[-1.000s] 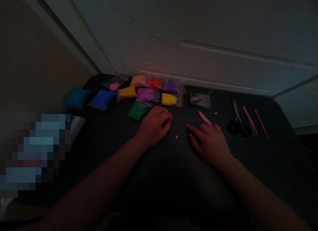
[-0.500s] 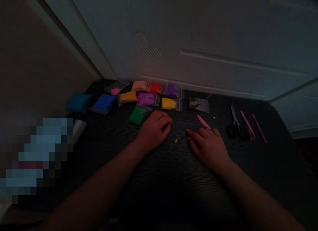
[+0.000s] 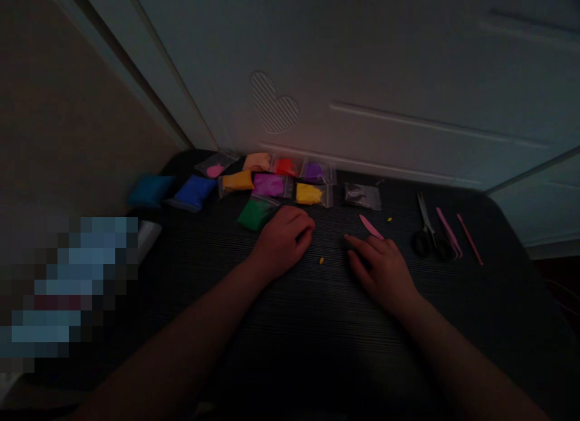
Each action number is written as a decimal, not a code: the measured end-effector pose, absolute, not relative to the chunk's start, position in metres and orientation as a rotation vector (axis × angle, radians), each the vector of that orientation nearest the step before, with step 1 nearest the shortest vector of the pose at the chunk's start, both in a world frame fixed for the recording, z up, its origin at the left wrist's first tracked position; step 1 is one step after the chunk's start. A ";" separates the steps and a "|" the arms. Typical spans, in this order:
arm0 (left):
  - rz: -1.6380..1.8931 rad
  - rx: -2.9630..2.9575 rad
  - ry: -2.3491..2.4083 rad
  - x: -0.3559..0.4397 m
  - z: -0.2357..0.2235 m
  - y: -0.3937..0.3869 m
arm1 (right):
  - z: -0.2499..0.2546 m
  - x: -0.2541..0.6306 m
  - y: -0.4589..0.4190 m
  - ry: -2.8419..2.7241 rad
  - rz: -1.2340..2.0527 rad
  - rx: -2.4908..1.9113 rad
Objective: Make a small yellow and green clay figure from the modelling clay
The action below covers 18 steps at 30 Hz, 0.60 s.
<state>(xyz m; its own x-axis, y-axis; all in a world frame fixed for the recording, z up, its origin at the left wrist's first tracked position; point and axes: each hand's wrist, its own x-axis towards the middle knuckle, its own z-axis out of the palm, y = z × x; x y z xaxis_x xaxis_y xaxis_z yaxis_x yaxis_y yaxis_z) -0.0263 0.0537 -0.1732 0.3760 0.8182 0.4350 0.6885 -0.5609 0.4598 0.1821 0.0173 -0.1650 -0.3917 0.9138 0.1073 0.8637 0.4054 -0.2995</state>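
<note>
My left hand [image 3: 285, 238] rests on the dark table with its fingers curled together and the thumb close to the index finger; whether anything is inside is hidden. Behind it lies a bag of green clay [image 3: 254, 213], close to the knuckles. My right hand [image 3: 381, 267] lies palm down, index finger stretched forward and thumb apart, holding nothing visible. Just beyond its fingers is a pink plastic knife [image 3: 370, 226], its near end partly covered. A tiny yellow piece [image 3: 321, 260] sits on the table between my hands. Another small yellow-green piece [image 3: 389, 219] lies behind the right hand.
Several clay bags, including yellow [image 3: 309, 194], purple [image 3: 268, 185] and blue [image 3: 194, 192], stand along the back left. A grey-black bag [image 3: 361, 196] lies near the white panel [image 3: 385, 64]. To the right are scissors [image 3: 427, 228], pink tweezers [image 3: 448, 232] and a thin pink stick [image 3: 470, 238].
The view has tilted up a little, so everything sits lower in the picture. My right index finger has drawn back slightly. My left hand keeps its pose.
</note>
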 end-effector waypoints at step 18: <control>0.932 2.407 1.344 -0.027 -0.170 0.053 | -0.167 0.191 0.024 -1.481 0.927 -1.451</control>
